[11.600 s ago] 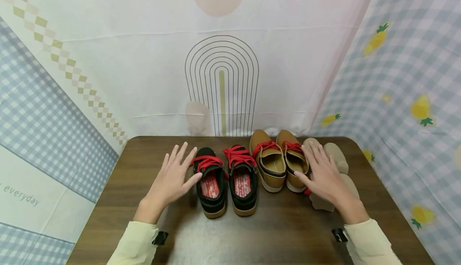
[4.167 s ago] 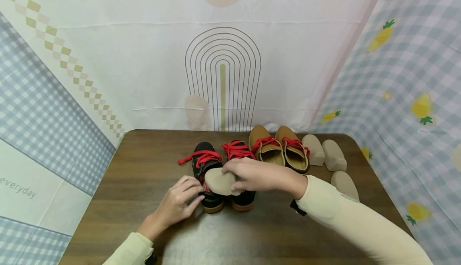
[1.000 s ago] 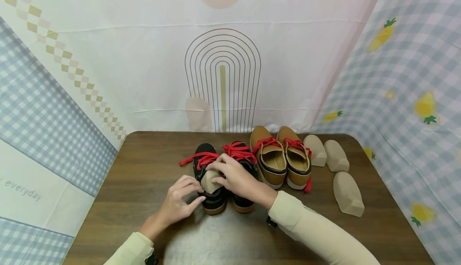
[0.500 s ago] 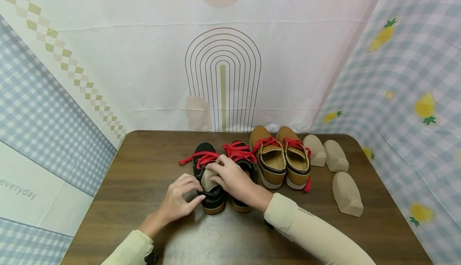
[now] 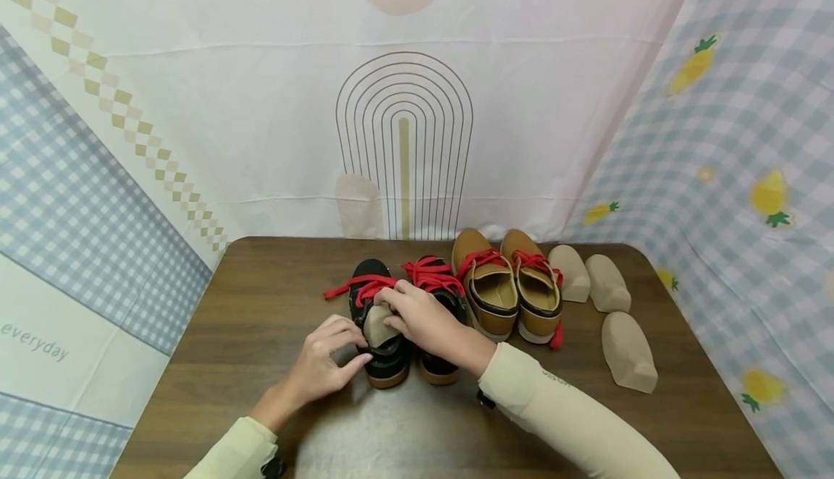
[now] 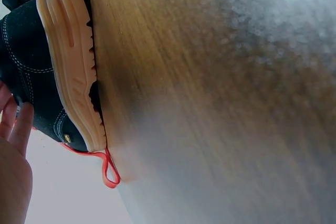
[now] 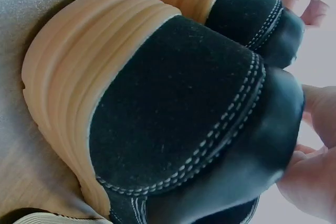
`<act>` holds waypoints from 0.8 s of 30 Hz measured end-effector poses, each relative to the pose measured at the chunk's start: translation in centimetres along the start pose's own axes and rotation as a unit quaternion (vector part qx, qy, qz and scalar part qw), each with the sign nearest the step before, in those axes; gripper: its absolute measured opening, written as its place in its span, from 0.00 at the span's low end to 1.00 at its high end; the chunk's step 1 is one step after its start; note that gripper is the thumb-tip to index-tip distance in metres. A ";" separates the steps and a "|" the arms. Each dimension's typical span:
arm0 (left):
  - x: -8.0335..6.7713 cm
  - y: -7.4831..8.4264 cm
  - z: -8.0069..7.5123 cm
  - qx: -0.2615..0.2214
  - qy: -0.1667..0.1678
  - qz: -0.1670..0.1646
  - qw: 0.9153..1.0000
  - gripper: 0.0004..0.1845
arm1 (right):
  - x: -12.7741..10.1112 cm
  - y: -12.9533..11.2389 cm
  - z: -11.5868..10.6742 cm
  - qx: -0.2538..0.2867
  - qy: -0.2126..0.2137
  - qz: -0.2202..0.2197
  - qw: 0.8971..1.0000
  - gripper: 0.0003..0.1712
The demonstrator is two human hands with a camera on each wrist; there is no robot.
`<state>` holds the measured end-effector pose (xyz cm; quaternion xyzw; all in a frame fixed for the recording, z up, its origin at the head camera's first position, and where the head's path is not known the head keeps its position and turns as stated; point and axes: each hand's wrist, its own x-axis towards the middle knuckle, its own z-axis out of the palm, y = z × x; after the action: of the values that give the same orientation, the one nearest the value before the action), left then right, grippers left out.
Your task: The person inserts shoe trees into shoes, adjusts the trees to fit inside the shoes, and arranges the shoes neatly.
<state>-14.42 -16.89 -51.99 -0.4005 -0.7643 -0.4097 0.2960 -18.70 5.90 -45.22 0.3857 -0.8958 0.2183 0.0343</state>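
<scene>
Insert: a beige moulded-pulp shoe insert (image 5: 378,323) stood partly inside the left black suede shoe with red laces and a tan rubber sole (image 5: 380,334), its rear end sticking up out of the opening.
Right hand: the right hand (image 5: 423,318) lay over the insert, its fingers (image 5: 389,295) curled and clamped on the insert's top near the red laces.
Left hand: the left hand (image 5: 322,357) was at the shoe's heel, fingers curled and pinching the heel collar; in the left wrist view only fingertips (image 6: 18,124) against the black suede showed.
Shoe position: it stood on the dark brown wooden table (image 5: 260,305), toe pointing away from the person, touching its mate, the right black suede shoe (image 5: 435,320).
Neighbours: a pair of tan leather shoes with red laces (image 5: 511,291) stood just right of the black pair.
Spare inserts: three more beige pulp inserts (image 5: 606,283) lay to the right of the tan pair, one nearer the person.
Surround: printed cloth backdrops (image 5: 404,103) hung behind and beside the table.
</scene>
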 end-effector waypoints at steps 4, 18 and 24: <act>0.0 0.1 0.0 0.000 -0.001 0.000 1.000 0.12 | 0.1 -0.2 0.3 -0.015 -0.004 -0.001 1.000 0.15; -0.1 0.2 0.0 0.005 -0.009 -0.013 1.000 0.12 | -0.3 -0.8 2.6 -0.153 0.058 -0.039 0.986 0.11; -0.1 0.1 0.1 0.002 -0.006 -0.009 1.000 0.11 | -0.3 -0.8 2.7 -0.171 0.055 -0.038 0.983 0.12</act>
<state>-14.34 -16.85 -52.05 -0.3953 -0.7707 -0.4080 0.2887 -17.69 4.49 -47.42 0.3952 -0.9013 0.0817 0.1573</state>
